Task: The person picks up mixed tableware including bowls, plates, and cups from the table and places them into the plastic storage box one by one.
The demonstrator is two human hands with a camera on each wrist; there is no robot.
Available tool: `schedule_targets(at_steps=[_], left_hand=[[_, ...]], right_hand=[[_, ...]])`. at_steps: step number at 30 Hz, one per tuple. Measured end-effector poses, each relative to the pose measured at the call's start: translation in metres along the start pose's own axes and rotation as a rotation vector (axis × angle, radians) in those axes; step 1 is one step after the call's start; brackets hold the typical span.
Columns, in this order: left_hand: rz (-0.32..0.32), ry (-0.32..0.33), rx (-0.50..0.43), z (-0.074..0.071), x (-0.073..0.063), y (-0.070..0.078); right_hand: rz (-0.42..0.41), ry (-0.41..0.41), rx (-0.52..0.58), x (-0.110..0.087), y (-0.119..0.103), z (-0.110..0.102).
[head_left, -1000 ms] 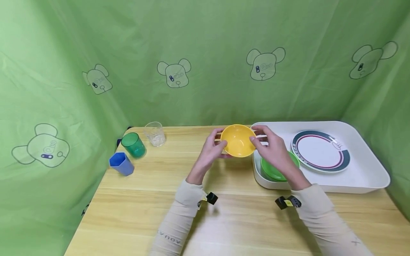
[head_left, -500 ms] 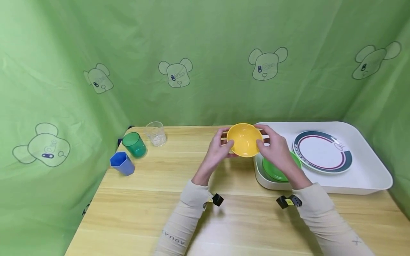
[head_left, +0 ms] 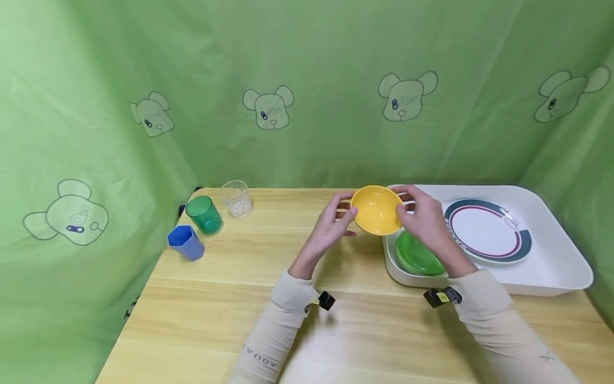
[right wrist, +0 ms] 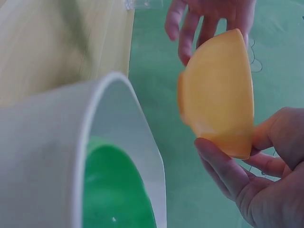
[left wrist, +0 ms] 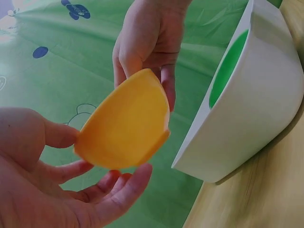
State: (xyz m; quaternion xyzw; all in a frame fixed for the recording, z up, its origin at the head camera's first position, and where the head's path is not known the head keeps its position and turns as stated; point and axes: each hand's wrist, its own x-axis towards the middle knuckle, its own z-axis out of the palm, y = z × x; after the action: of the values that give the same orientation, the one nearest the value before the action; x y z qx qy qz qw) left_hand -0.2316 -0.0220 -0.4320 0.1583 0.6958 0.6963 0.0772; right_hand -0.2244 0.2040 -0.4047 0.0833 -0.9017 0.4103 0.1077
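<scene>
Between both hands, raised above the table, is a yellow bowl (head_left: pixel 377 210), its inside tipped toward the head camera. My left hand (head_left: pixel 332 221) pinches its left rim, thumb on the near side and fingers spread behind. On the opposite rim my right hand (head_left: pixel 424 216) holds it with the thumb in front and fingers behind. The right wrist view shows the bowl's (right wrist: pixel 221 90) outer wall and foot. Just below and right, green dishes (head_left: pixel 418 255) sit in the near left corner of a white tray (head_left: pixel 551 261), partly covered by the right hand.
A white plate (head_left: pixel 484 232) with a dark green and red rim lies in the tray. On the table's left stand a clear glass (head_left: pixel 237 200), a green cup (head_left: pixel 204 215) and a blue hexagonal cup (head_left: pixel 186 244). Green curtains (head_left: pixel 336 144) enclose the wooden table (head_left: pixel 230 320).
Both hands have carried the yellow bowl a little to the right, toward the tray. More of the green dishes now shows. The view has shifted slightly; cups and plate stay put.
</scene>
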Motion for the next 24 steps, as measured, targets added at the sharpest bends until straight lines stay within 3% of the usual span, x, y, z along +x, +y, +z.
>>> schedule_targets(at_steps=[12, 24], left_hand=[[0.03, 0.023, 0.123, -0.017, -0.007, -0.005], [0.041, 0.086, 0.217, -0.046, -0.014, -0.007]], right_hand=[[0.056, 0.058, -0.055, 0.015, 0.026, -0.027], [0.108, 0.059, -0.085, 0.029, 0.054, -0.039]])
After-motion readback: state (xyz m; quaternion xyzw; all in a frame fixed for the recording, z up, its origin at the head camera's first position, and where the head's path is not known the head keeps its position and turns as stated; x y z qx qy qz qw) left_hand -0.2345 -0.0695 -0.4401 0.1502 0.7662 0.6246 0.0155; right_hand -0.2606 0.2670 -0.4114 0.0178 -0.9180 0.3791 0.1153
